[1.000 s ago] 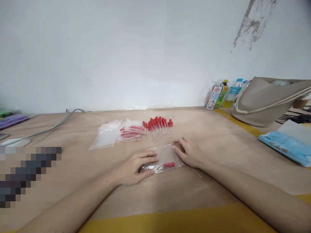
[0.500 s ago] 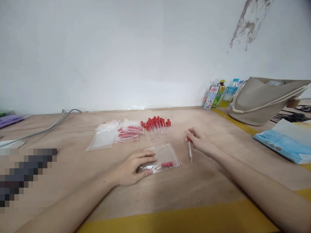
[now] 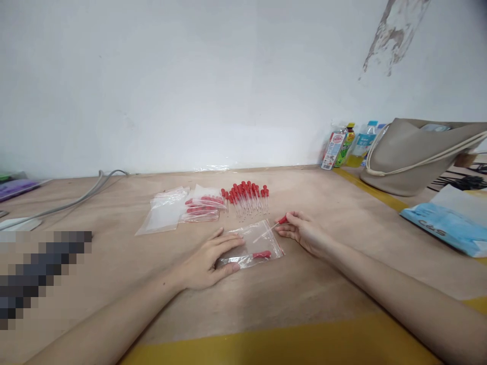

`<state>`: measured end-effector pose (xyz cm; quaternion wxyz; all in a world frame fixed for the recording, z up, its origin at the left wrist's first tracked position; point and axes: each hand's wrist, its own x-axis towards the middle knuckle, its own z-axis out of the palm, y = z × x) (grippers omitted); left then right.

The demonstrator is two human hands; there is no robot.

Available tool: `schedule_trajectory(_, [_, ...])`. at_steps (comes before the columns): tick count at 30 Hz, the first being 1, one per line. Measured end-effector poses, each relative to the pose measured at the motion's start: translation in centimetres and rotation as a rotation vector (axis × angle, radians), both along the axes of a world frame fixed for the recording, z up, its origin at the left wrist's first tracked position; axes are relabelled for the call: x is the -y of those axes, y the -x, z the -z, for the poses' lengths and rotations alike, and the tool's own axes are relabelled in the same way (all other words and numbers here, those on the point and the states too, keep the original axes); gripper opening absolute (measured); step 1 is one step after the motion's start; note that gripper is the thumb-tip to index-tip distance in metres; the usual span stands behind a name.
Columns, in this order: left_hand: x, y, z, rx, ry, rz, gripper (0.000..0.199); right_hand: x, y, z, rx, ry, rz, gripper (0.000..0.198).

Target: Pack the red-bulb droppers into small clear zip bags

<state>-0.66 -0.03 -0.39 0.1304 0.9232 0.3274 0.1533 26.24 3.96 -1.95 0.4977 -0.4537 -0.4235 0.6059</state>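
Note:
My left hand (image 3: 213, 259) lies with fingers spread on the left part of a clear zip bag (image 3: 247, 238). Inside that bag, near its lower edge, is a dropper with a red rubber bulb (image 3: 262, 254). My right hand (image 3: 302, 232) pinches a second dropper (image 3: 282, 220) by its red bulb. Its clear tube points left and overlaps the bag's right, zip end; whether the tip is inside or above the film I cannot tell. Behind the bag, a pile of droppers (image 3: 247, 192) lies with red bulbs toward the wall.
Left of the pile are filled bags (image 3: 203, 208) with red bulbs showing and a stack of flat clear bags (image 3: 163, 210). A grey cable (image 3: 83, 196) runs at the left. Drink bottles (image 3: 359, 147), a beige bag (image 3: 407, 157) and a blue packet (image 3: 441, 228) stand or lie at the right.
My right hand has moved left and slightly down to the bag's open-end side. Its dropper has turned from pointing down to lying slanted, tube leftward over the bag. My left hand stays put.

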Motion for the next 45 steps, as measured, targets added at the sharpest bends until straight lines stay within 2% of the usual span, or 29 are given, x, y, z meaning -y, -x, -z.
schedule_trajectory(2, [0.0, 0.0, 0.0, 0.001, 0.009, -0.008, 0.051, 0.2, -0.4, -0.2, 0.108, -0.054, -0.154, 0.018])
schedule_trajectory(4, [0.0, 0.1, 0.0, 0.01, 0.012, -0.01, 0.05, 0.2, -0.9, -0.4, 0.285, -0.174, -0.269, 0.023])
schedule_trajectory(6, [0.0, 0.1, -0.1, 0.016, 0.01, -0.011, 0.049, 0.1, -1.3, -0.6, 0.458, -0.294, -0.332, 0.026])
schedule_trajectory(9, [0.0, 0.0, -0.2, 0.003, 0.01, -0.011, 0.049, -0.1, -1.4, -0.6, 0.604, -0.387, -0.395, 0.027])
schedule_trajectory(12, [0.0, -0.1, -0.2, -0.011, 0.007, -0.004, 0.049, 0.1, -0.7, -0.5, 0.639, -0.458, -0.435, 0.025])
schedule_trajectory(15, [0.1, -0.1, -0.1, -0.01, -0.002, 0.005, 0.049, 0.4, 0.5, -0.1, 0.624, -0.509, -0.402, 0.023])
schedule_trajectory(18, [0.0, -0.1, 0.0, -0.012, -0.002, 0.003, 0.049, 0.5, 1.2, 0.3, 0.578, -0.423, -0.331, 0.024])
schedule_trajectory(20, [0.0, -0.1, 0.1, -0.017, 0.002, 0.003, 0.049, 0.5, 1.2, 0.4, 0.588, -0.394, -0.351, 0.022])
schedule_trajectory(25, [-0.1, 0.0, 0.1, -0.023, 0.018, 0.005, 0.049, 0.5, 0.3, -0.4, 0.651, -0.506, -0.552, 0.017])
schedule_trajectory(30, [-0.2, 0.0, 0.2, -0.025, 0.011, 0.016, 0.049, 0.8, 0.6, -0.6, 0.711, -0.679, -0.474, 0.017])
schedule_trajectory(33, [-0.2, 0.1, 0.2, -0.025, 0.007, 0.017, 0.05, 0.8, 0.9, -0.7, 0.692, -0.729, -0.516, 0.016])
schedule_trajectory(36, [-0.2, 0.0, 0.3, -0.023, 0.017, 0.015, 0.05, 0.6, 0.8, -0.9, 0.654, -0.726, -0.634, 0.026])
schedule_trajectory(39, [-0.2, 0.0, 0.2, -0.02, 0.016, 0.015, 0.049, 0.3, 0.4, -0.9, 0.594, -0.622, -0.657, 0.038])
schedule_trajectory(42, [-0.2, 0.1, 0.2, -0.031, 0.024, 0.019, 0.047, -0.3, 0.1, -0.4, 0.516, -0.466, -0.563, 0.039])
schedule_trajectory(45, [-0.3, 0.1, 0.3, -0.039, 0.041, 0.021, 0.046, -2.0, -0.1, 0.2, 0.591, -0.41, -0.322, 0.033])
